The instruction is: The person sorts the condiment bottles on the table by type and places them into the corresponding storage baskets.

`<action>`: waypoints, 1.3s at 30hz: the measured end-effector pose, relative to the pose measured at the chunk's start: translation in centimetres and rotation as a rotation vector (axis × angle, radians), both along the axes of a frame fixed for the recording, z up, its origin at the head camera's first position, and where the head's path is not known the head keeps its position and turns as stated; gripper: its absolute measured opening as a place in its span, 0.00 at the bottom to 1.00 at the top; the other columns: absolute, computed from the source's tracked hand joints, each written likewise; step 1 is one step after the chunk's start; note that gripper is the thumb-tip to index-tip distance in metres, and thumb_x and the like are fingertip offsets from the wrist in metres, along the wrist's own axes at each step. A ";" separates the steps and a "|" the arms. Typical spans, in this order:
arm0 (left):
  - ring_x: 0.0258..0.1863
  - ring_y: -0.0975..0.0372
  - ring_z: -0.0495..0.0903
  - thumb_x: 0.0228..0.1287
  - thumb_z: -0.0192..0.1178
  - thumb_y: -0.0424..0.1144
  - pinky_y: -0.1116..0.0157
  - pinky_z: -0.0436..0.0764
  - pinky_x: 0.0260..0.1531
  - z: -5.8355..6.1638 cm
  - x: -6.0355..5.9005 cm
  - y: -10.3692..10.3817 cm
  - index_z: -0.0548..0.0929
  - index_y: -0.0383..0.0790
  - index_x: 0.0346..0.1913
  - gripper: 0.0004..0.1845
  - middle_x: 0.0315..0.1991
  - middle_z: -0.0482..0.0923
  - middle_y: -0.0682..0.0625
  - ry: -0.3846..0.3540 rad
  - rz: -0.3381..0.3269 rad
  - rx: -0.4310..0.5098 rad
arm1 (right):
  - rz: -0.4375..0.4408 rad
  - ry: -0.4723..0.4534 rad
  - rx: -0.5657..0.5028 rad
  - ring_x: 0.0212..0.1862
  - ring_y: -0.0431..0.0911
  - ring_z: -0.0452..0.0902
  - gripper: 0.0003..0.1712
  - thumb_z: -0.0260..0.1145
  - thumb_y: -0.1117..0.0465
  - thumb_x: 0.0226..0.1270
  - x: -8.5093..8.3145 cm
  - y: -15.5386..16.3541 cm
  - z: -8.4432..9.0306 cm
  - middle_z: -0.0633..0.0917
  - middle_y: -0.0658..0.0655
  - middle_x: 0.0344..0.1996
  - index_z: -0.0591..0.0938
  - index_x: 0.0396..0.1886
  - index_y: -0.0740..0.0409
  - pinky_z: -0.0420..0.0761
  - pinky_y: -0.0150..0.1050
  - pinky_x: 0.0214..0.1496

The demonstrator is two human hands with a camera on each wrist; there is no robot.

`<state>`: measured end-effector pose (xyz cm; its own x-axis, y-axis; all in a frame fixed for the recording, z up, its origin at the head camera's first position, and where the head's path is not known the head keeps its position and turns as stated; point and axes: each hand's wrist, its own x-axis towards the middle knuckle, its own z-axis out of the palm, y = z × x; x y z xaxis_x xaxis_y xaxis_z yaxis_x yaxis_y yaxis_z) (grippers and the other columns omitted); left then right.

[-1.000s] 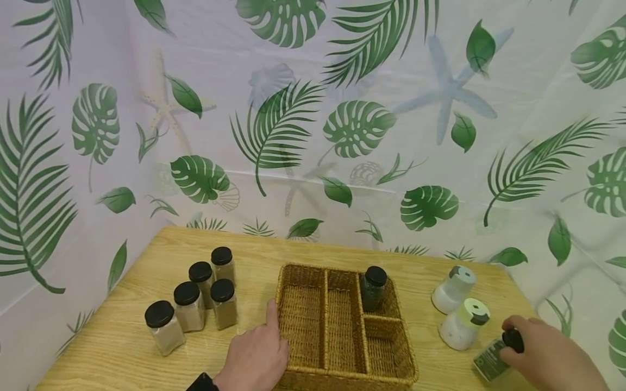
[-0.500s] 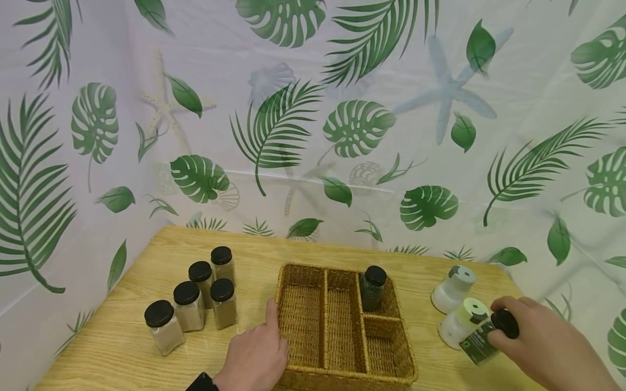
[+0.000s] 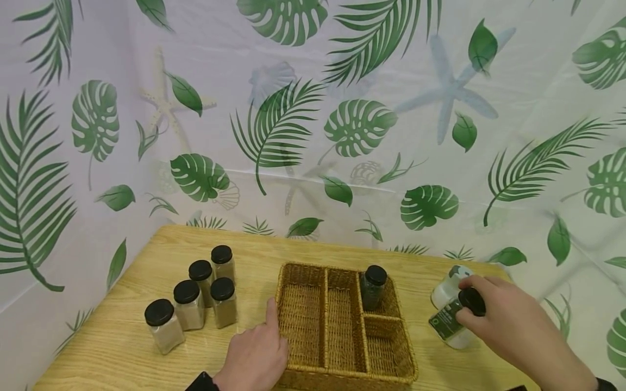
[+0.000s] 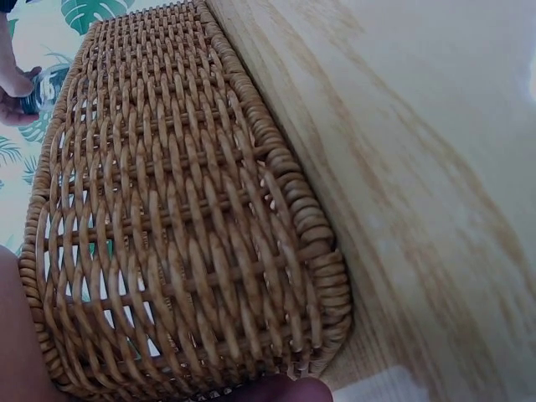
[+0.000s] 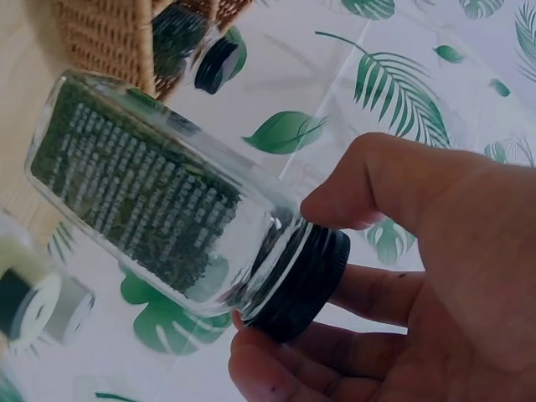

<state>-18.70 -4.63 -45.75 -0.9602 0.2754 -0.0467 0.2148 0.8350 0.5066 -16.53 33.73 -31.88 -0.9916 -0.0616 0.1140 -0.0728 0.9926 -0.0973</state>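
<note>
Two white shakers (image 3: 447, 293) are standing behind the raised green-herb jar (image 3: 452, 317). The right hand (image 3: 508, 326) is gripping its black lid. The left hand (image 3: 256, 355), fingers loose, is resting against the wicker basket (image 3: 342, 374).

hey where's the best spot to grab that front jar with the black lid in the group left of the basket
Grip the square clear glass jar with pale powder around its black screw lid, coming from above or its left front. It stands upright at the group's edge, with the neighbouring black-lidded jars close behind on its right.
</note>
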 end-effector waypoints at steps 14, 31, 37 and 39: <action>0.10 0.59 0.67 0.73 0.48 0.43 0.59 0.60 0.13 0.0 0.0 0.0 0.49 0.28 0.78 0.38 0.13 0.67 0.52 0.000 0.007 0.000 | 0.139 0.107 -0.001 0.30 0.42 0.72 0.21 0.70 0.59 0.58 -1.9 -4.4 0.4 0.84 0.57 0.43 0.83 0.52 0.55 0.71 0.41 0.33; 0.10 0.59 0.66 0.73 0.50 0.44 0.59 0.59 0.12 -0.1 0.0 0.0 0.50 0.27 0.78 0.39 0.13 0.67 0.52 -0.003 0.000 0.017 | 0.285 0.132 -0.029 0.41 0.48 0.77 0.20 0.70 0.67 0.55 -3.8 -8.0 -0.7 0.83 0.53 0.41 0.84 0.50 0.54 0.75 0.40 0.35; 0.12 0.60 0.69 0.72 0.51 0.44 0.59 0.62 0.13 -0.1 0.0 0.0 0.50 0.27 0.78 0.40 0.16 0.71 0.51 0.017 0.005 0.008 | 0.302 0.104 -0.025 0.46 0.51 0.79 0.21 0.71 0.67 0.56 -4.1 -8.6 -1.2 0.83 0.54 0.46 0.84 0.52 0.54 0.80 0.43 0.40; 0.13 0.60 0.70 0.72 0.52 0.45 0.59 0.64 0.13 -0.2 0.0 -0.1 0.50 0.27 0.78 0.41 0.17 0.72 0.51 0.023 0.008 0.002 | 0.313 0.107 -0.015 0.49 0.53 0.80 0.21 0.71 0.68 0.56 -4.2 -8.7 -1.5 0.83 0.54 0.47 0.84 0.52 0.54 0.81 0.46 0.44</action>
